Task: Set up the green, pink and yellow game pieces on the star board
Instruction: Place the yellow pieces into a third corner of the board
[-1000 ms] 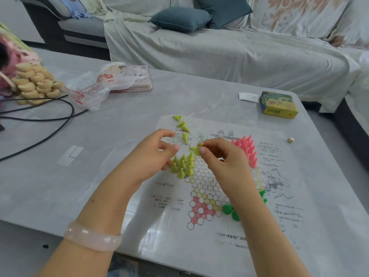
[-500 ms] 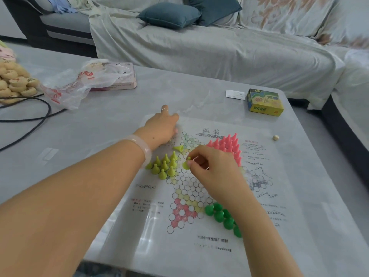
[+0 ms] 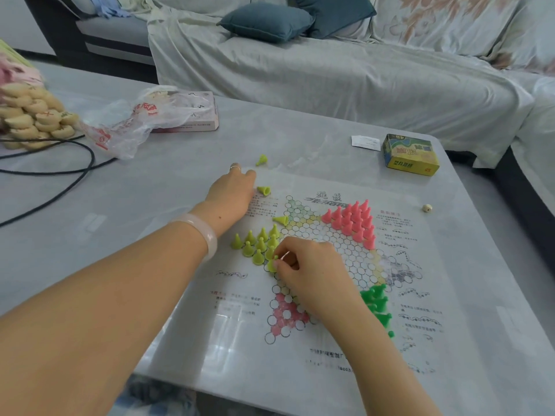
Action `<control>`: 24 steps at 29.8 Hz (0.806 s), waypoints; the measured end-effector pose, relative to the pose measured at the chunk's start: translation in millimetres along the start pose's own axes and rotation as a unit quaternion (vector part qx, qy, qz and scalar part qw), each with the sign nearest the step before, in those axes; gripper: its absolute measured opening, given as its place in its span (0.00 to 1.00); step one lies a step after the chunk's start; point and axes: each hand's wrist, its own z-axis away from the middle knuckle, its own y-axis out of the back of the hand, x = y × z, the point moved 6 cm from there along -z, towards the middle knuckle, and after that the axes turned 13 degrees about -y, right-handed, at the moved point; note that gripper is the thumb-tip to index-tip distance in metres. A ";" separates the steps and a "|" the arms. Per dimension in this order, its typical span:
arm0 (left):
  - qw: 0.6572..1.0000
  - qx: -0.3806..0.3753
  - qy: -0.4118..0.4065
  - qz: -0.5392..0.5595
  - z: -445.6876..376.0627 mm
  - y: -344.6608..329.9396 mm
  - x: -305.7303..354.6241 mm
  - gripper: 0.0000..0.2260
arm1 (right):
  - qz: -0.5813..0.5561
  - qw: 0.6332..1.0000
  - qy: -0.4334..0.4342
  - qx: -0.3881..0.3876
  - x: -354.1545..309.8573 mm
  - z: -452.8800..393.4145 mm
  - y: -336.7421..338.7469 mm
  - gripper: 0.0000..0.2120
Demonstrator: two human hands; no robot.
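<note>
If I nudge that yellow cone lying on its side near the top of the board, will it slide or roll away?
The yellow cone would probably roll in a curve around its tip rather than go straight, given its tapered shape. It looks like small, light plastic, so a nudge could send it skidding on the glossy board sheet.

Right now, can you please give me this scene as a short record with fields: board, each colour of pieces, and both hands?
board: star board, flat on grey table
pink pieces: upright, grouped at the far right point
green pieces: grouped at the near right point
yellow pieces: cluster upright at the left point; three loose ones lie on their sides
right hand: pinching one yellow piece at the cluster
left hand: reaching toward loose pieces; grip unclear
</note>
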 end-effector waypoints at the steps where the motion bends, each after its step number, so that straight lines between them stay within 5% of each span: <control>1: 1.000 0.004 0.003 0.015 0.8 0.9 -1.8 0.10 | 0.004 1.000 0.001 -0.001 -0.2 -0.2 -1.4 0.07; 18: 0.951 0.139 0.115 0.252 17.4 8.3 -36.5 0.03 | 0.073 0.996 0.035 0.027 -7.2 -0.5 -10.8 0.09; 20: 0.900 0.188 0.167 0.355 25.9 14.7 -42.3 0.05 | 0.073 0.996 0.034 0.028 -7.3 -0.3 -10.7 0.09; 24: 0.723 0.275 0.237 0.588 50.4 37.1 -42.2 0.09 | 0.072 0.996 0.034 0.030 -6.8 0.4 -10.8 0.09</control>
